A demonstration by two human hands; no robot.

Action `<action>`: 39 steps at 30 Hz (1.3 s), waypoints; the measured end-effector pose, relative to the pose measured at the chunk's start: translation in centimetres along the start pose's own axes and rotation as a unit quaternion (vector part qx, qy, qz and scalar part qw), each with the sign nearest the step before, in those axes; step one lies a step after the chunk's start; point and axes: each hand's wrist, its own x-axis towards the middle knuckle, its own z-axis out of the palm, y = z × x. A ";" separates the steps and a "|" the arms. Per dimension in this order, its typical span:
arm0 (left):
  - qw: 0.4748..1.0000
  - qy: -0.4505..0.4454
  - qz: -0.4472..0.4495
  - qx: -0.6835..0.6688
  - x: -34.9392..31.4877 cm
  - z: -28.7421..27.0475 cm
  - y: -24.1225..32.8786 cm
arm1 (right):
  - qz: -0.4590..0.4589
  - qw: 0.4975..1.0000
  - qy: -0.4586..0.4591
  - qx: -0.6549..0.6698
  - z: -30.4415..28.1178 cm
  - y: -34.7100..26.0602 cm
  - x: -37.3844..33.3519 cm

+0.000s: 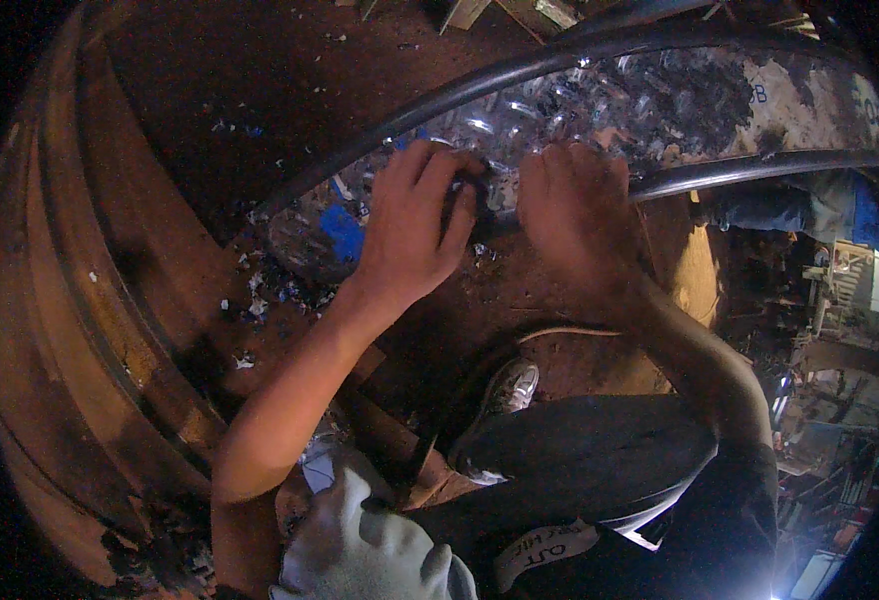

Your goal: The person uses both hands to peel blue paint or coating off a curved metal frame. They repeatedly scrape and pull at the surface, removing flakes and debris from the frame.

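A worker's left hand (415,225) and right hand (575,205) curled over a tube-edged tread plate (685,110); whether either gripped it was unclear.

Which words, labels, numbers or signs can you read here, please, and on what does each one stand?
I'm leaving the wording uncopied, but lettering shows in these places:
Panel: small dark letters on its pale, worn part.
Panel's right end: larger faint characters, too blurred to read surely.
Dark clothing near the lower edge: dark lettering on a pale patch, appearing upside down.
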 end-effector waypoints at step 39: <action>1.000 0.006 -0.018 -0.022 -0.3 0.0 -0.2 | -0.005 0.999 -0.027 0.020 -0.2 0.3 0.6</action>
